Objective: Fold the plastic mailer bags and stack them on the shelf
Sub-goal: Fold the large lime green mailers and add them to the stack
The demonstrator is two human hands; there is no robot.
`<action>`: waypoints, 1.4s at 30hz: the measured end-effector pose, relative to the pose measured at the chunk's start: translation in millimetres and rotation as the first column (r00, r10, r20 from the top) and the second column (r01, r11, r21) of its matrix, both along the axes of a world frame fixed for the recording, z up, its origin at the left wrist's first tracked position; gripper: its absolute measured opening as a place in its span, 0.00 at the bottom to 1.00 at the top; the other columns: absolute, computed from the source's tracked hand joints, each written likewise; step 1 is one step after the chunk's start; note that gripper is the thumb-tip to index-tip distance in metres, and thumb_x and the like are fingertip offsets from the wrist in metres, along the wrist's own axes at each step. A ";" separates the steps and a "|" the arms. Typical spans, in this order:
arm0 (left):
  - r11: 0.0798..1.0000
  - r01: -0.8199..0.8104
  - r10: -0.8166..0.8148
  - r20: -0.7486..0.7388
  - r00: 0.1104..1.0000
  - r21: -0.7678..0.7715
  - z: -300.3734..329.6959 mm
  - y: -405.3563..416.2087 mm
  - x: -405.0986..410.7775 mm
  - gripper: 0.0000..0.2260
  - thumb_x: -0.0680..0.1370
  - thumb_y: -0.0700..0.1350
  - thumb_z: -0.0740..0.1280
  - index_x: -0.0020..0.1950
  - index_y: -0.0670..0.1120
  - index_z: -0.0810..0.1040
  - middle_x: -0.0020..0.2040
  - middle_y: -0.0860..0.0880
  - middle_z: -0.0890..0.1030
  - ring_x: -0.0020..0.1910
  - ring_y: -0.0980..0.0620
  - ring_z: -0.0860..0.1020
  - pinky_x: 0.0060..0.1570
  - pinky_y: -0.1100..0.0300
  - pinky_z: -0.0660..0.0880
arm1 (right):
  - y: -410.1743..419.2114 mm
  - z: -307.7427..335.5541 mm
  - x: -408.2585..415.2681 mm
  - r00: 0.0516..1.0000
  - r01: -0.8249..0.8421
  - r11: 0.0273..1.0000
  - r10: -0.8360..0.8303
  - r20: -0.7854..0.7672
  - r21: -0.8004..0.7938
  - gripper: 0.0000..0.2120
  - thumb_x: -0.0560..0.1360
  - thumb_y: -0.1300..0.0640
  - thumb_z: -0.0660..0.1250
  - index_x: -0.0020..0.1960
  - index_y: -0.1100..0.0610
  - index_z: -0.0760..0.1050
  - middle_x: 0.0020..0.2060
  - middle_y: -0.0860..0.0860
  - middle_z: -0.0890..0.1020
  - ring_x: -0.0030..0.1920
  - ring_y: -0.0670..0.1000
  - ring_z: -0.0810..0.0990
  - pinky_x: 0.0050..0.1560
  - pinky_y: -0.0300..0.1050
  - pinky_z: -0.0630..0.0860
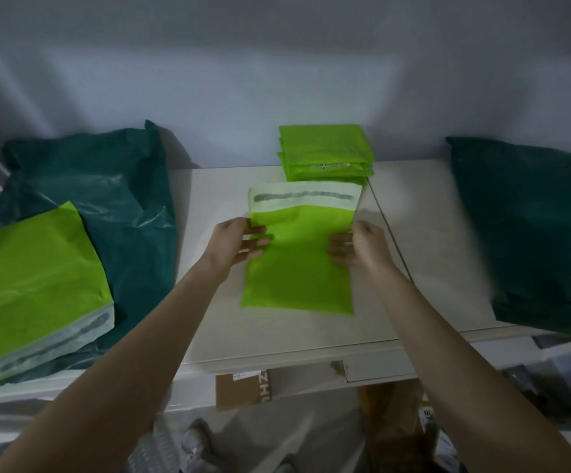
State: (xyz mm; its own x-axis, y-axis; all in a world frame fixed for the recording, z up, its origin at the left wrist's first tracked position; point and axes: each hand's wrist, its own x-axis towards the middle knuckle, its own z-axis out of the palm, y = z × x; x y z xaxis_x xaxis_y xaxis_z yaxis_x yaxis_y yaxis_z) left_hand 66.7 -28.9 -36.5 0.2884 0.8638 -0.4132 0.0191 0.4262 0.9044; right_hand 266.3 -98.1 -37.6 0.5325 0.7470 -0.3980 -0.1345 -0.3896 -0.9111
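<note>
The strip printed across the white flap of the green mailer bag (299, 254) is blurred and unreadable. The bag lies flat mid-tabletop (424, 240), its flap touching the stack of folded green bags (325, 153) at the wall. The left hand (234, 242) and right hand (362, 245) pinch its side edges. Bare surface lies on either side. Dark green bags (106, 199) and unfolded green mailers (34, 285) crowd the left; another dark green pile (530, 230) sits right, cut off.

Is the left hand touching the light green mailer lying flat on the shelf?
Touching. The head view shows the left hand at the mailer's left edge, its fingers lying over the green plastic.
</note>
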 end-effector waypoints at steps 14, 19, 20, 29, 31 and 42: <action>0.959 0.246 -0.191 -0.321 0.928 0.140 -10.0 -11.3 -2.3 0.26 0.72 0.34 0.69 0.69 0.44 0.70 0.64 0.45 0.72 0.60 0.47 0.75 0.62 0.56 0.72 | -19.8 -0.1 -0.6 0.964 -0.152 0.988 0.156 0.214 -0.031 0.18 0.72 0.60 0.70 0.59 0.55 0.69 0.43 0.50 0.74 0.44 0.50 0.76 0.37 0.37 0.72; 0.955 0.216 -0.156 -0.272 0.950 0.206 -6.0 -20.1 -3.9 0.25 0.73 0.36 0.68 0.69 0.49 0.69 0.64 0.45 0.73 0.59 0.48 0.76 0.59 0.58 0.73 | -29.2 0.1 -2.7 0.955 -0.162 0.978 0.189 0.227 -0.133 0.18 0.71 0.62 0.70 0.55 0.54 0.66 0.37 0.50 0.75 0.31 0.50 0.76 0.28 0.39 0.73; 0.954 0.203 -0.145 -0.254 0.956 0.219 -3.8 -21.6 -4.1 0.24 0.74 0.36 0.68 0.68 0.50 0.70 0.63 0.44 0.74 0.56 0.48 0.77 0.55 0.61 0.75 | -30.7 -1.1 -2.9 0.956 -0.156 0.980 0.182 0.230 -0.127 0.17 0.71 0.63 0.70 0.55 0.54 0.66 0.36 0.51 0.76 0.29 0.50 0.76 0.26 0.39 0.73; 0.932 0.229 -0.080 -0.455 0.887 0.281 -5.5 -37.4 -15.5 0.07 0.74 0.45 0.69 0.51 0.51 0.76 0.49 0.45 0.75 0.44 0.47 0.75 0.47 0.57 0.73 | -50.4 -4.8 -15.8 0.936 -0.182 0.978 0.205 0.286 -0.106 0.19 0.67 0.64 0.70 0.53 0.51 0.68 0.47 0.57 0.80 0.39 0.56 0.82 0.44 0.53 0.81; 0.923 0.257 -0.085 -0.498 0.863 0.287 -7.7 -42.8 -17.5 0.06 0.74 0.45 0.69 0.50 0.50 0.79 0.48 0.47 0.76 0.47 0.48 0.76 0.51 0.57 0.73 | -57.1 -1.7 -17.8 0.893 -0.205 0.970 0.239 0.382 -0.128 0.19 0.66 0.63 0.70 0.54 0.51 0.70 0.46 0.56 0.81 0.43 0.56 0.81 0.47 0.50 0.78; 0.915 0.246 -0.074 -0.467 0.881 0.320 -16.2 -61.1 -24.0 0.09 0.77 0.42 0.65 0.54 0.52 0.80 0.49 0.47 0.78 0.41 0.51 0.74 0.38 0.65 0.71 | -86.7 1.7 -36.0 0.750 -0.229 0.963 0.269 0.604 -0.144 0.15 0.68 0.64 0.68 0.54 0.55 0.75 0.28 0.45 0.70 0.27 0.44 0.69 0.25 0.31 0.65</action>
